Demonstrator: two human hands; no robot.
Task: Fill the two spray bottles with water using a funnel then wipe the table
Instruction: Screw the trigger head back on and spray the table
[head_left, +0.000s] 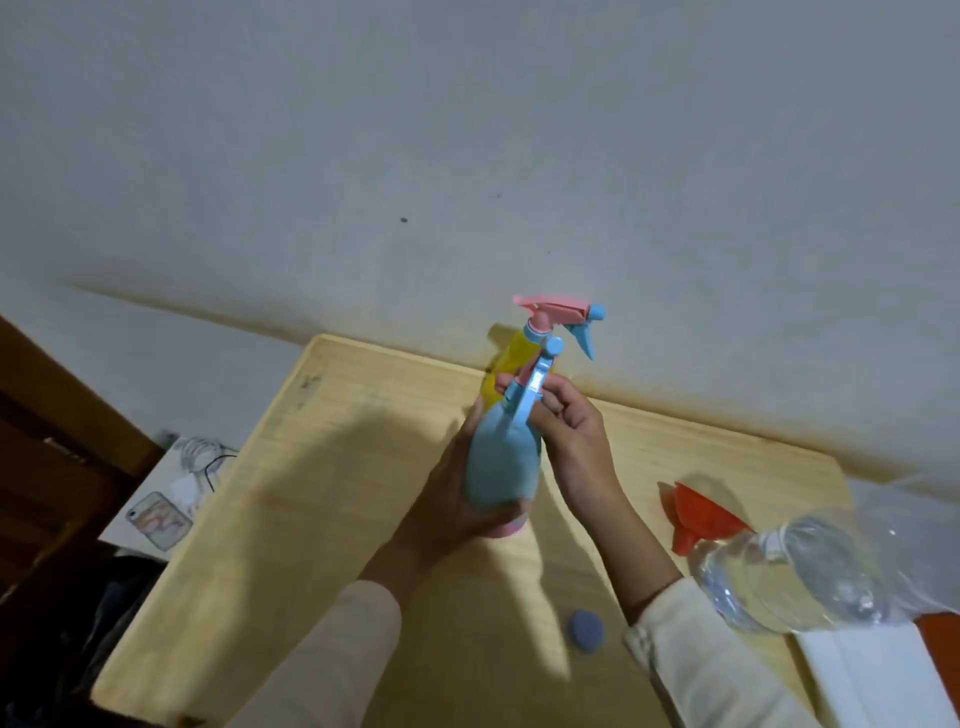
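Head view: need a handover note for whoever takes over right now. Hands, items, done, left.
Left hand grips the lower body of the light blue plastic spray bottle, held tilted over the pale wooden table.
Right hand grips its blue-and-pink trigger head, which is on the neck.
The yellow plastic spray bottle stands behind, head on. The orange plastic funnel lies on the table at right, beside the clear plastic water bottle.
Done: no filling visible.
Left: remove both heads, fill through the funnel, recap, wipe.

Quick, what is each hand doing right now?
The left hand grips the blue spray bottle by its body.
The right hand grips its spray head.
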